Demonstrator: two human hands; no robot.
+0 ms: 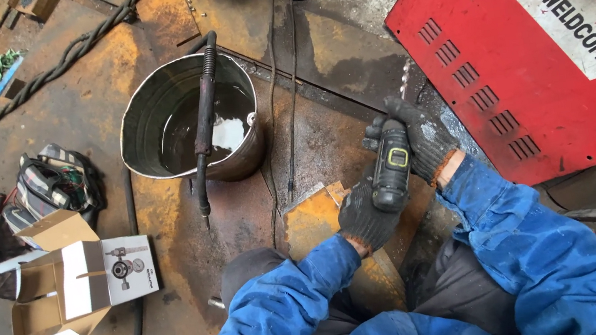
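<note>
Both gloved hands are gripping a dark cordless drill (389, 166): left hand (364, 216) fingers wrapping its base, right hand (418, 139) fingers closing around its top, beside a metal bucket (150, 110) on the floor.

A cordless drill (389, 166), dark grey-black with a small yellow-green panel on its body, sits right of the frame's centre. It stands nearly upright, tilted slightly, top end toward the upper right, and is partly covered by dark gloves.
</note>
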